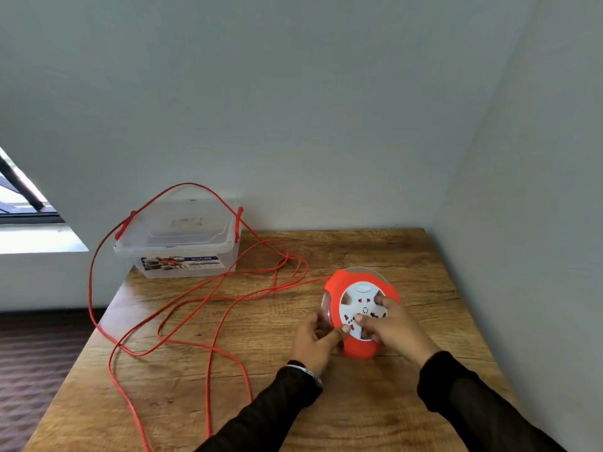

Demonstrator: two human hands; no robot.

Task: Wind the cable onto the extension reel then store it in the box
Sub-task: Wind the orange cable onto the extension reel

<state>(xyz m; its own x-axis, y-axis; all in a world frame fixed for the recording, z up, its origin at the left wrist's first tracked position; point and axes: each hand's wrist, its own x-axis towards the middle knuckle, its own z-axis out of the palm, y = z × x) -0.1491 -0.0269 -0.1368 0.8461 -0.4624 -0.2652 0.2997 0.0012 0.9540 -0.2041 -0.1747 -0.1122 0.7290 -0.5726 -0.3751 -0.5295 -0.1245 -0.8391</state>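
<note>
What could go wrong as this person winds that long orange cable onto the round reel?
The orange cable lies in crossing loops on the wooden table, so it may knot as it feeds in. It is also draped over the clear plastic box with red clips, and might drag that box. One loop hangs off the table's left edge and could snag there. Both the left hand and right hand hold the orange-and-white reel.

The one legible text is "MULTI-BOX", in white capitals on a dark blue band of the printed label (182, 263) on the near wall of the clear plastic box (177, 238). The finer print and small pictures on that label are too blurred to read. The markings on the white socket face (360, 309) of the extension reel (360, 313) are illegible.
</note>
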